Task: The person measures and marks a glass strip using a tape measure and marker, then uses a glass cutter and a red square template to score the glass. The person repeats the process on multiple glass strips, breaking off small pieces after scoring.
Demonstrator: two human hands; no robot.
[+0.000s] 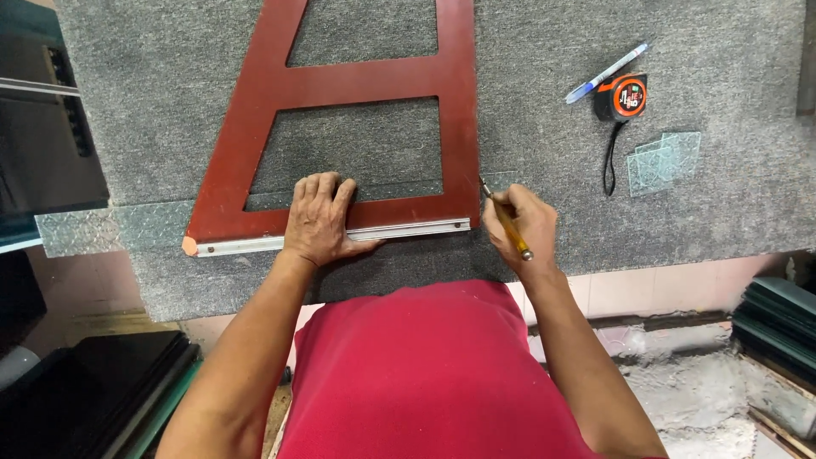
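A dark red wooden square guide (357, 85) with a metal rail along its near edge lies on a strip of patterned clear glass (81, 231) on the grey carpeted table (544, 136). My left hand (321, 219) presses flat on the guide's near bar, fingers spread. My right hand (523, 228) grips a yellow-handled glass cutter (507, 219), its tip touching the glass right beside the guide's right edge.
An orange and black tape measure (622, 96) with a black strap and a blue and white pen (605, 74) lie at the far right. Small offcuts of patterned glass (665, 160) sit near them. Dark glass sheets (778, 327) are stacked below the table on both sides.
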